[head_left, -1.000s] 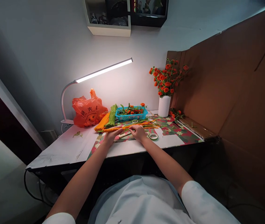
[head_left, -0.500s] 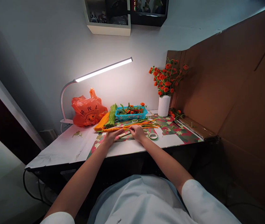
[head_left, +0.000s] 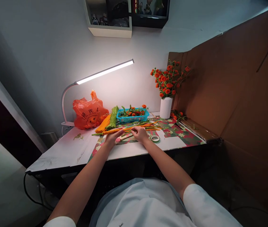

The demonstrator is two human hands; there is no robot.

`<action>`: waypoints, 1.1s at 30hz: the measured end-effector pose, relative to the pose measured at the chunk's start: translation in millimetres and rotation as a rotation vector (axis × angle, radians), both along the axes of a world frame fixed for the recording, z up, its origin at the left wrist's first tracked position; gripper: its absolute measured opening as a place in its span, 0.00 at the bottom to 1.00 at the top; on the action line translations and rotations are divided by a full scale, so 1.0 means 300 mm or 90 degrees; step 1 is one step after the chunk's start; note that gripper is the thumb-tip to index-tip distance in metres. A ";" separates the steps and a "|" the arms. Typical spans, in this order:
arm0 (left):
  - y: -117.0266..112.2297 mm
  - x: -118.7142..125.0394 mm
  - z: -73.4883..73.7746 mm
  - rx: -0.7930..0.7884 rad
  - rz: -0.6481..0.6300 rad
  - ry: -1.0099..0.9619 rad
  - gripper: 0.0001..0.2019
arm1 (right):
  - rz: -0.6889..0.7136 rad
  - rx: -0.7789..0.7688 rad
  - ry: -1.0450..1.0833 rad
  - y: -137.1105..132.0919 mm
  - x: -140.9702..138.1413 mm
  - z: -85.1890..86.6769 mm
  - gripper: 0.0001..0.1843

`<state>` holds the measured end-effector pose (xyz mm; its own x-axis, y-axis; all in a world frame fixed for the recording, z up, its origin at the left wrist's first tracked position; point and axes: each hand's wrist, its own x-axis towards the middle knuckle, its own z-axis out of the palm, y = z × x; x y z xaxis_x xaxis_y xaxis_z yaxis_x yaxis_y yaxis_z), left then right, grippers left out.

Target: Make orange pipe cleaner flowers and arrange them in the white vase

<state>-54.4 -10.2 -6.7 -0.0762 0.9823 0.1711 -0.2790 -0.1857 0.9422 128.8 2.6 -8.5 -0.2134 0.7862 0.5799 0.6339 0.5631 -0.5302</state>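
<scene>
My left hand (head_left: pixel 112 137) and my right hand (head_left: pixel 140 134) are side by side on the desk, both pinching one long stem (head_left: pixel 111 131) wrapped in orange fuzzy wire. The stem lies across the patterned paper mat (head_left: pixel 183 134), and its wrapped end sticks out left past my left fingers. My right fingers are closed on the thin orange part of it. Loose orange and green wires (head_left: pixel 148 125) lie just behind my hands. A roll of tape (head_left: pixel 155 138) sits right of my right hand.
A blue basket (head_left: pixel 132 117) with green and orange pieces stands behind the wires, beside bundles of orange and green wire (head_left: pixel 107 121). An orange plastic bag (head_left: pixel 88 111), a desk lamp (head_left: pixel 96 75) and a white vase of orange flowers (head_left: pixel 166 105) line the back. Cardboard wall (head_left: pixel 230 88) at right.
The wrapped stem has slid a little to the left between my fingers. Both hands have stayed in nearly the same place.
</scene>
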 end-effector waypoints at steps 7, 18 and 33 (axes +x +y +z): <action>-0.006 -0.005 0.007 -0.023 -0.010 -0.011 0.22 | -0.007 -0.010 0.014 0.006 0.015 -0.003 0.08; -0.004 -0.001 0.002 -0.029 -0.014 0.000 0.23 | 0.030 -0.024 0.093 0.012 0.007 -0.015 0.08; -0.003 0.007 -0.009 -0.031 -0.040 0.066 0.22 | 0.075 -0.015 0.114 0.011 -0.021 -0.027 0.07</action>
